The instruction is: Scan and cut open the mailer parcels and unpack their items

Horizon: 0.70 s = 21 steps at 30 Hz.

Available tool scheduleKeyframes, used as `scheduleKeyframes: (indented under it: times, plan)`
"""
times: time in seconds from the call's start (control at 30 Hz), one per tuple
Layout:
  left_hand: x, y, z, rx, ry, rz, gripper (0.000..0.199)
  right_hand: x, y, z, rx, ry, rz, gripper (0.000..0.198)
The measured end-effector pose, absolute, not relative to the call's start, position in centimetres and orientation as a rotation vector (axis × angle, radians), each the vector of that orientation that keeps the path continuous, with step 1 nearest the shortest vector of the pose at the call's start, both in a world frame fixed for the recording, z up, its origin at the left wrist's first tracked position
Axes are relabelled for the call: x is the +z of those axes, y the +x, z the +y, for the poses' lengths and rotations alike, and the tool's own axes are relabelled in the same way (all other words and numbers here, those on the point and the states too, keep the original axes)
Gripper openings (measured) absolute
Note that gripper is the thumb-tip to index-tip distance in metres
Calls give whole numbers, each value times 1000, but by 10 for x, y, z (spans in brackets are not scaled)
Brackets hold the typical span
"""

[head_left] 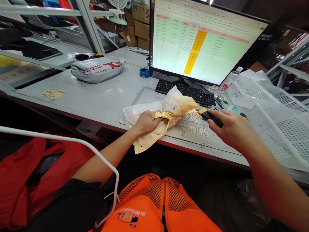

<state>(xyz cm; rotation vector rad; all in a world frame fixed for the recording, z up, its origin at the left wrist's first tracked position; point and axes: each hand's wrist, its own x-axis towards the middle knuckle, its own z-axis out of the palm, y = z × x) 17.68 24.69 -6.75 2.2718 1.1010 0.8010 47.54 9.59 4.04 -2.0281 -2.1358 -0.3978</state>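
Note:
My left hand (pixel 148 122) is closed on a crumpled yellow-and-white mailer bag (pixel 180 104), which has a printed barcode label on its upper part. Part of the bag hangs over the table's front edge. In my right hand (pixel 231 127) is a black-and-yellow utility knife (pixel 210 116), its tip pointing left toward the right end of the bag. Whether the tip touches the bag I cannot tell. Beneath both lies a desk mat (pixel 195 130) with a cartoon and large outlined characters.
A monitor (pixel 173 42) showing a spreadsheet stands behind a black keyboard (pixel 169 87). To the left lie a grey courier parcel (pixel 96 71) and a blue tape roll (pixel 145 72). White perforated baskets (pixel 270 129) and a plastic bottle (pixel 233 77) are at the right. A white tube (pixel 79 140) crosses the lower left.

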Motion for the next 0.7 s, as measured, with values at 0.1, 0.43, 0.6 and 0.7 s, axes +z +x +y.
scheduleKeyframes:
  times: [0.1, 0.43, 0.6, 0.7]
  plan:
    - [-66, 178, 248, 793, 2251, 1104, 41, 38, 459, 89, -254, -1896, -2304, 46]
    - [-62, 180, 246, 697, 2276, 1138, 49, 41, 419, 118, -288, -2074, -2425, 47]
    - [-65, 176, 248, 761, 2188, 1096, 47, 66, 491, 104, -540, -2203, -1881, 50]
    - [-62, 175, 250, 803, 2127, 1066, 43, 44, 499, 102, -274, -2039, -1805, 50]
